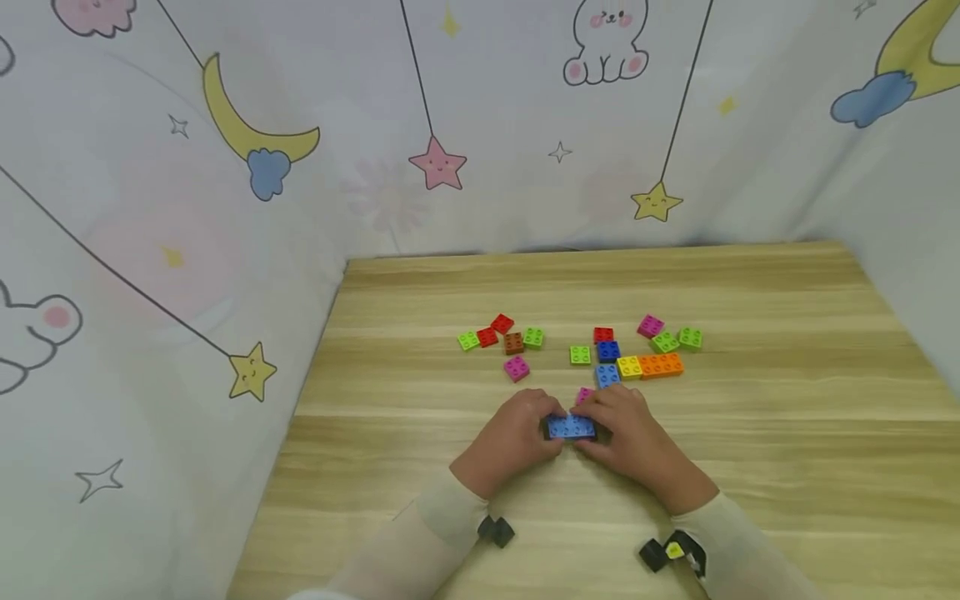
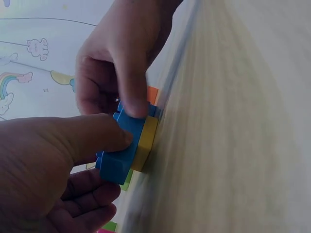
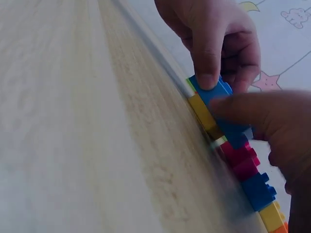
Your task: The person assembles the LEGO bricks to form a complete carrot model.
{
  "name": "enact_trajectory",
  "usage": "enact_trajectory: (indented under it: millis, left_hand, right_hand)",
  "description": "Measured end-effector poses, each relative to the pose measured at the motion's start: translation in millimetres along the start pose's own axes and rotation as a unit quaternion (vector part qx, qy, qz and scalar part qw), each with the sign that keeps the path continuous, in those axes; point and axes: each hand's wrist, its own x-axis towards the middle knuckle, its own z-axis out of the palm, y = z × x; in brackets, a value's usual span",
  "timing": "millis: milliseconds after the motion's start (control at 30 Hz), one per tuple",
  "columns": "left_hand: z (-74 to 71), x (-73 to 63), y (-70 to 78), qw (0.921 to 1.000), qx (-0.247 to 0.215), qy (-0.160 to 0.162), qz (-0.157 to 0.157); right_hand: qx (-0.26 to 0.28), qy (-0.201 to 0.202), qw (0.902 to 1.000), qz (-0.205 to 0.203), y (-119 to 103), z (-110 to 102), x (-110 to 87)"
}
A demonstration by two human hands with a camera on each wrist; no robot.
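Note:
A long blue building brick (image 1: 572,428) is held between both hands, low over the wooden table (image 1: 787,417). My left hand (image 1: 512,437) pinches its left end, thumb on the near side. The right hand (image 1: 628,435) grips the other end, its thumb (image 3: 238,104) pressed to the near face. Under the blue brick, a yellow brick (image 2: 146,144) shows in the left wrist view, right at the tabletop. Just beyond the fingers lies a magenta brick (image 1: 584,396), partly hidden by the right hand, with a light blue brick (image 1: 607,376) behind it.
Behind the right hand sit a yellow brick (image 1: 629,367), an orange brick (image 1: 661,365) and a dark blue brick (image 1: 608,351). Farther left are several small bricks, among them a brown one (image 1: 513,342) and a magenta one (image 1: 517,368). A printed cloth (image 1: 510,100) hangs behind the table.

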Motion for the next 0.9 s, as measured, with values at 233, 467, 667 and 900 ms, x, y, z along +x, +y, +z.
enact_trajectory:
  millis: [233, 467, 667, 900]
  left_hand:
    - [-0.6, -1.5, -1.1, 0.9995, -0.008, -0.009, -0.028]
    - [0.3, -4.9, -10.3, 0.9967, -0.062, -0.009, -0.053]
    - [2.0, -4.5, -20.6, 0.9961, -0.079, 0.004, -0.037]
    - [1.8, -3.4, -25.7, 0.9961, -0.084, 0.010, -0.024]
  right_hand:
    - [0.033, 0.108, 0.9934, 0.022, 37, -23, -5.8]
    - [0.011, 0.089, 0.9870, 0.134, 86, -49, -11.5]
    - [-0.001, 0.070, 0.9837, 0.165, 108, -56, -15.2]
    - [-0.018, 0.054, 0.9815, 0.183, 114, -55, -16.0]
